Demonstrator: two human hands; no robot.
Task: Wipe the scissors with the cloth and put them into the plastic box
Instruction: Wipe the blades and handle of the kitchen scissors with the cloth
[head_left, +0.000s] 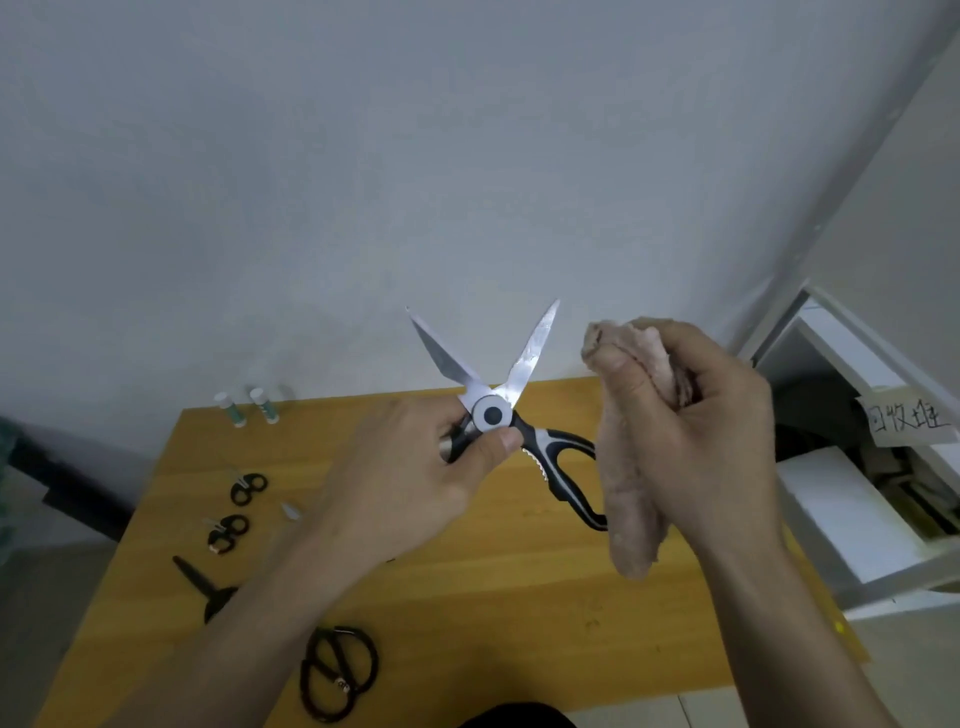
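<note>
Left hand (410, 467): we've got it pinching the kitchen scissors (511, 410) right at the pivot, thumb on the round cap, holding them up over the worktop (467, 597).
Scissors: blades spread wide, tips pointing up and away, black-and-grey handles toward the right hand.
Right hand (711, 415): curled tight round the bunched pinkish cloth (631, 467), which sits just beside the blades, not touching them as far as we can see.
Progress: we'd say we're mid-wipe or about to go at the blades; nothing is boxed yet.
Still to do: finish the blades, close them, drop them in the plastic box, which we can't spot in this view.
Waiting: several more scissors (340, 673) lie on the worktop's left side.
</note>
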